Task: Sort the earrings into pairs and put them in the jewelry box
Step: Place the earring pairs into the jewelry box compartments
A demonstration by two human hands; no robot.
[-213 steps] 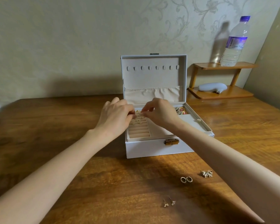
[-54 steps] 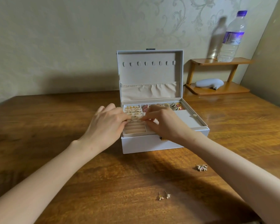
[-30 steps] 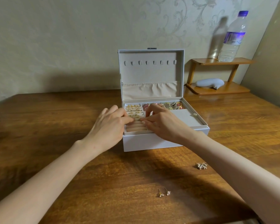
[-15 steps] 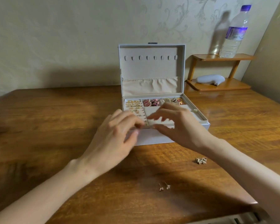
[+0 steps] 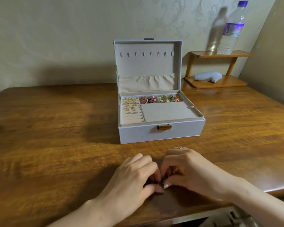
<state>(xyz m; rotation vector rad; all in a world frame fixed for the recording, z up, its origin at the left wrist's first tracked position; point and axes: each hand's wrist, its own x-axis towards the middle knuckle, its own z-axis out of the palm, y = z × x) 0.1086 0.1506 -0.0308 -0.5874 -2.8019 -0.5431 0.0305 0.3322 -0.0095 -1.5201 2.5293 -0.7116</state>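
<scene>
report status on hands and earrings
Left hand grip and right hand grip pinching stud earrings on table. Jewelry box open. Nothing in the way.

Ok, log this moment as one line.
left hand: pinching earrings | right hand: same | jewelry box: open, part-filled

Glossy wood table (image 5: 56, 145); jewelry box (image 5: 138, 135) matt, seemingly fabric-lined; clear plastic bottle (image 5: 231, 30).

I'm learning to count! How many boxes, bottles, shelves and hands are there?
Jewelry box: 1
Water bottle: 1
Wooden shelf: 1
Hands: 2, the left hand and the right hand, both pinching at tiny earrings
Total: 5
</scene>
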